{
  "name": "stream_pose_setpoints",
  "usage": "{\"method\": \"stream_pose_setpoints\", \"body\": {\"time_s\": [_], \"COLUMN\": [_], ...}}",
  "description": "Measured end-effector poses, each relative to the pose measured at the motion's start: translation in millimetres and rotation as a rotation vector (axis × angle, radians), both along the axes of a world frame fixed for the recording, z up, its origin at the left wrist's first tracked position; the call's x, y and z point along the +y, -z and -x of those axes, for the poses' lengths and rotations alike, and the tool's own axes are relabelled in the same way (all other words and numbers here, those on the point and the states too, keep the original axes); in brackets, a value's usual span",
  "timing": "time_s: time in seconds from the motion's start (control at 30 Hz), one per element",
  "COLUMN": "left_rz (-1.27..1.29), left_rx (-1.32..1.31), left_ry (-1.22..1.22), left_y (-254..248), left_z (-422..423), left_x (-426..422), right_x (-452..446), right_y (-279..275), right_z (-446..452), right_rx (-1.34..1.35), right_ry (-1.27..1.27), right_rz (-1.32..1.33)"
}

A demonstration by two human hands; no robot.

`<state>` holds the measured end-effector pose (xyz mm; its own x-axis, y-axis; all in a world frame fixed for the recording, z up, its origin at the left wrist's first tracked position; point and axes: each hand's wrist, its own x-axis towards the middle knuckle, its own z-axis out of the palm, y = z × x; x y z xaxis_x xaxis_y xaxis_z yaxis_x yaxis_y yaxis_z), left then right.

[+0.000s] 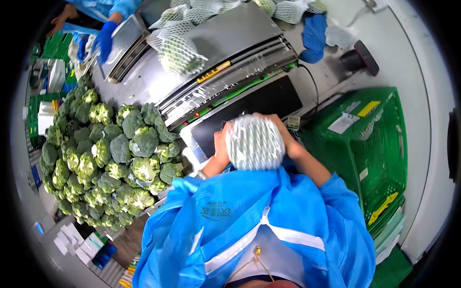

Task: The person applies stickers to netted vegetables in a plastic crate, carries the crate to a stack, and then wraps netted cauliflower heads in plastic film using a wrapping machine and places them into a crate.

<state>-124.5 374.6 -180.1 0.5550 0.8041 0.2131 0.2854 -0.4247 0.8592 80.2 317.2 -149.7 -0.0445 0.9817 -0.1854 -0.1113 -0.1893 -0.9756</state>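
Between my two hands, close in front of my chest, is a broccoli head in a white foam net (255, 142), shiny as if film covers it and slightly blurred. My left hand (221, 145) grips it from the left and my right hand (280, 128) from the far right side. Parts of the fingers are hidden behind the bundle. Beneath and beyond it lies the dark plate (249, 103) of the wrapping machine (225, 72), with clear film stretched along its roller. Several netted broccoli heads (180, 54) rest on the machine's metal top.
A big pile of bare broccoli (110, 149) fills the left side. Green crates (379, 158) stand at the right. Blue gloves (313, 38) lie at the back right near a dark stand (360, 58). At the upper left, a co-worker's blue-gloved hand (104, 42) is over another metal machine.
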Motion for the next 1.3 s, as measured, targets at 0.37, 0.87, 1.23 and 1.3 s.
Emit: {"method": "stream_pose_setpoints", "body": {"time_s": [0.37, 0.87, 1.23, 1.3], "left_rz": [1.003, 1.064, 0.06, 0.181], "left_rx": [-0.225, 0.047, -0.064, -0.035], "left_ry": [0.538, 0.951, 0.854, 0.841], "left_y": [-77.1, -138.7, -150.4, -161.0], "left_z": [-58.1, -265.1, -322.2, -301.4], "left_x": [-33.8, -106.6, -105.8, -96.7], "right_x": [-61.4, -239.5, -307.7, -292.9], "right_y": [-115.2, -163.1, -23.8, -0.2], "right_z": [0.4, -142.4, -239.4, -240.5], "right_rx": [-0.259, -0.241, 0.459, 0.187], "right_ry": [0.089, 0.442, 0.784, 0.664], "right_rz": [-0.589, -0.281, 0.309, 0.379]}}
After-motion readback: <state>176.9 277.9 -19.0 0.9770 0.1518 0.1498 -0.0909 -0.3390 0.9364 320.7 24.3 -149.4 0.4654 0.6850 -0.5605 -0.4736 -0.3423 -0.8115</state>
